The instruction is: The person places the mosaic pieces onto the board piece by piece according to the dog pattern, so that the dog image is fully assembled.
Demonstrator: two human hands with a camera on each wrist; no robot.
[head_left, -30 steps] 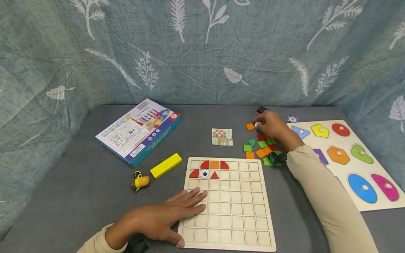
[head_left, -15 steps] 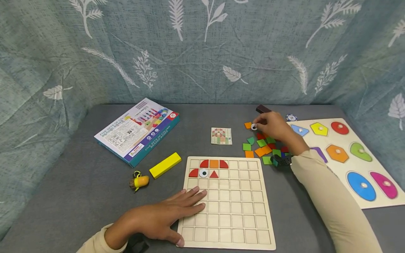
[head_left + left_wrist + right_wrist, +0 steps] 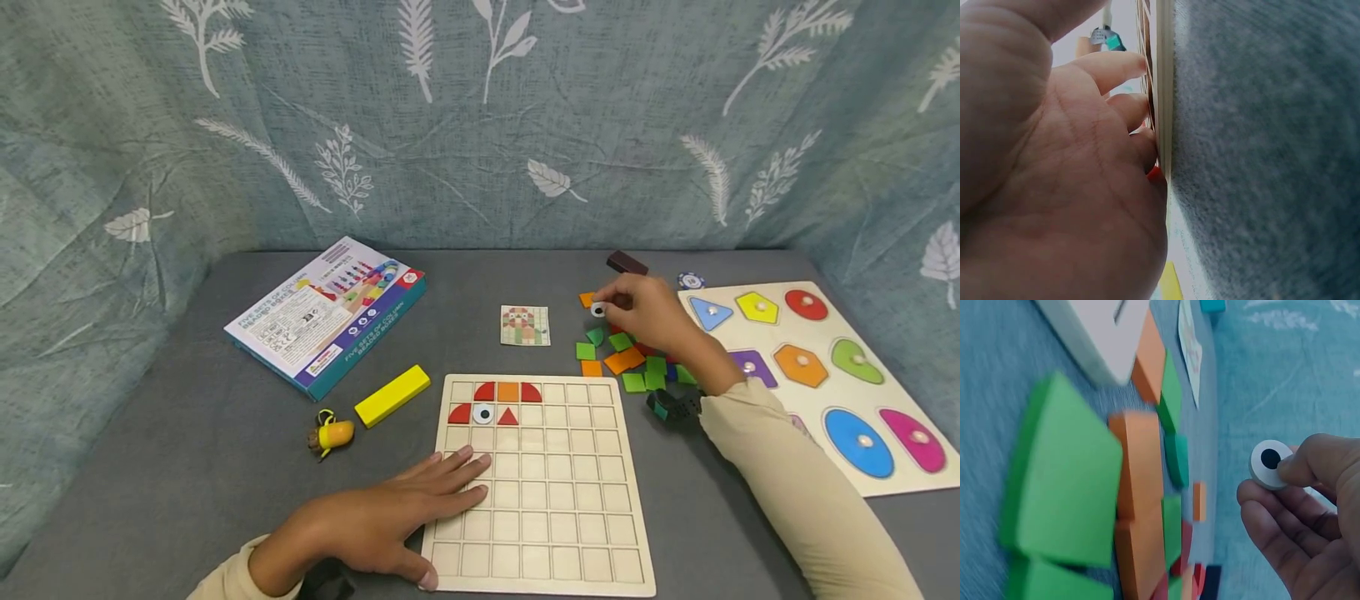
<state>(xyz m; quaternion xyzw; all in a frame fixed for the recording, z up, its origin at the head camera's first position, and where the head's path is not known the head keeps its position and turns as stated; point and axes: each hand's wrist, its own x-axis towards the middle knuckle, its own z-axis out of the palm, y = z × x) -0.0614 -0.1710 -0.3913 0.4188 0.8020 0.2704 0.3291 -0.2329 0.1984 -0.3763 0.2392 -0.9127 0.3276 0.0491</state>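
My right hand [image 3: 654,315] pinches a round white eye piece [image 3: 1270,459] with a black dot between thumb and fingers; in the right wrist view it is raised off the table. Below it lies a pile of green [image 3: 656,367], orange [image 3: 626,360] and red pieces. My left hand [image 3: 401,512] rests with spread fingers on the left side of a wooden grid board [image 3: 562,500]. Set in the board's upper left cells are red quarter-circles [image 3: 485,392], an orange square [image 3: 508,392], a red triangle [image 3: 507,416] and another eye piece [image 3: 483,413].
A small pattern card [image 3: 525,326] lies behind the board. To the left are a boxed game [image 3: 322,317], a yellow block [image 3: 393,396] and an acorn-like toy [image 3: 331,433]. A shape puzzle [image 3: 802,408], a dark block [image 3: 626,262] and a poker chip [image 3: 691,281] sit right.
My right hand has shifted slightly left and nearer to me with the eye piece, which now shows more clearly. The left hand has stayed in place on the board.
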